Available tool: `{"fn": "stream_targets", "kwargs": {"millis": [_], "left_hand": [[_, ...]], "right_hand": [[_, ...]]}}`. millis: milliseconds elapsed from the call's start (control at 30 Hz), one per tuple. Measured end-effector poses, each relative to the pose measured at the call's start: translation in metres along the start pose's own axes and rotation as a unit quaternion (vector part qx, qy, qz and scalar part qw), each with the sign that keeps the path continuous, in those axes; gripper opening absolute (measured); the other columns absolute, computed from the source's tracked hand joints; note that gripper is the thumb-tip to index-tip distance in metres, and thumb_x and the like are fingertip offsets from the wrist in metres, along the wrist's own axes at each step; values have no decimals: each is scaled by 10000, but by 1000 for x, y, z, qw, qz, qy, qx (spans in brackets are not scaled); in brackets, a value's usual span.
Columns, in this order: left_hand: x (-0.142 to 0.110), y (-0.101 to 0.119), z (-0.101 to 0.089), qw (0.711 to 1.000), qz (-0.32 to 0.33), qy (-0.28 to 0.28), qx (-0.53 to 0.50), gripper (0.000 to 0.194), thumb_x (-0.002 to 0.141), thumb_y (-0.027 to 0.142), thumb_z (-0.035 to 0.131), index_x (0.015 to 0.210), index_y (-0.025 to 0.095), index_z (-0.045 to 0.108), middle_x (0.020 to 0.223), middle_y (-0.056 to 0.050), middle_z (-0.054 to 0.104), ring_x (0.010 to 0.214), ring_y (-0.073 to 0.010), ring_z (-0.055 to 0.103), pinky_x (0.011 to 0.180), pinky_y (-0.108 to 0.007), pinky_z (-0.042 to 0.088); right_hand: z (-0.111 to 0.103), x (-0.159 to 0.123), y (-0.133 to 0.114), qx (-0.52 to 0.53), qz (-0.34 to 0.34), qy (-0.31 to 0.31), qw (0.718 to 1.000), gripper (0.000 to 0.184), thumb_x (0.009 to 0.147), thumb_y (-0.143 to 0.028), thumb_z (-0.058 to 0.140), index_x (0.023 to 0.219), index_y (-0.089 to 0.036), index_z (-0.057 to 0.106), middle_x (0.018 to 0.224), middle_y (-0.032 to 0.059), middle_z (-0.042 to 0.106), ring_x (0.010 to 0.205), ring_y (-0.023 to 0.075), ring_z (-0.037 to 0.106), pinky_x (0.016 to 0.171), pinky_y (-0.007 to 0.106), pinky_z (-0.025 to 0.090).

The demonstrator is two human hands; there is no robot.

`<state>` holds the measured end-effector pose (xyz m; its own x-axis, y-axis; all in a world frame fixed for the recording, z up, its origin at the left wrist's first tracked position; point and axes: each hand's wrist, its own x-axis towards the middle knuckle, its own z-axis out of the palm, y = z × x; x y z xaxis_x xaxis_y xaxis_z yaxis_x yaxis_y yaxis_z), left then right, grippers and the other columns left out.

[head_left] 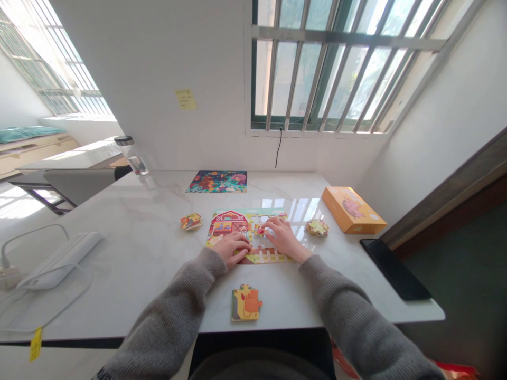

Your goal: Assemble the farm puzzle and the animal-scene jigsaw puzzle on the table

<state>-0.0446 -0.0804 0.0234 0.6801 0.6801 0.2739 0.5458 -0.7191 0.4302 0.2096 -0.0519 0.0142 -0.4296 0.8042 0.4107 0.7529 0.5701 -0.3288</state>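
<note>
One puzzle piece (259, 231), likely stiff; pinch edges
Left fingers (243, 246) spread, eight o'clock; right fingers (271, 226) curled, hold unclear.

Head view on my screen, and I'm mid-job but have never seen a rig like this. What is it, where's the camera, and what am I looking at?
There is no machine here: you see a person's two bare hands, in grey sleeves. The only picture comes from a camera worn on their head, looking forward and down.

On the white table lies a farm puzzle with a red barn. The left hand rests on its near part. The right hand has its fingertips at a small piece; whether it is gripped or only touched, I can't tell.

Piece stacks lie left, right and in front. Farther out are a dark, colourful picture, an orange box and a clear bottle.
</note>
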Motion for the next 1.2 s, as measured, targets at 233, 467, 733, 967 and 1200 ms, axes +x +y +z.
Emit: {"fn": "stream_targets", "kwargs": {"millis": [233, 467, 733, 967, 1200], "left_hand": [[0, 1, 1, 1000, -3, -2, 10, 249, 949, 263, 499, 1010, 206, 734, 1074, -73, 684, 1037, -227, 602, 970, -392, 492], [4, -20, 13, 995, -46, 49, 80, 433, 916, 246, 522, 1337, 163, 582, 1386, -132, 579, 1309, -282, 500, 1142, -468, 390], [11, -14, 17, 990, -75, 9, 122, 434, 942, 307, 530, 1349, 161, 578, 1414, -123, 562, 1325, -286, 478, 1153, -459, 367], [15, -12, 15, 988, -84, 13, 130, 402, 955, 322, 521, 1328, 194, 598, 1369, -108, 580, 1286, -287, 486, 1122, -472, 384], [17, -7, 17, 981, -97, 12, 166, 394, 971, 352, 503, 1335, 232, 596, 1358, -94, 573, 1261, -300, 488, 1088, -492, 391]], "right_hand": [[5, 5, -4, -45, 3, -38, 998, 230, 990, -260, 520, 1138, -295, 691, 1196, 66, 619, 1112, 266, 494, 969, 424, 342], [6, 6, -4, -44, 9, -50, 998, 245, 997, -256, 500, 1152, -291, 685, 1190, 66, 623, 1120, 270, 486, 979, 434, 333], [7, 5, -4, -43, 10, -60, 997, 271, 974, -229, 526, 1186, -300, 679, 1218, 62, 616, 1136, 268, 484, 996, 434, 344], [6, 5, -7, -41, 18, -67, 997, 289, 977, -218, 513, 1193, -303, 685, 1227, 62, 616, 1132, 260, 479, 1006, 425, 344], [4, 4, -11, -59, 13, -68, 996, 301, 975, -203, 498, 1189, -297, 688, 1233, 59, 622, 1136, 259, 477, 1005, 418, 337]]}}
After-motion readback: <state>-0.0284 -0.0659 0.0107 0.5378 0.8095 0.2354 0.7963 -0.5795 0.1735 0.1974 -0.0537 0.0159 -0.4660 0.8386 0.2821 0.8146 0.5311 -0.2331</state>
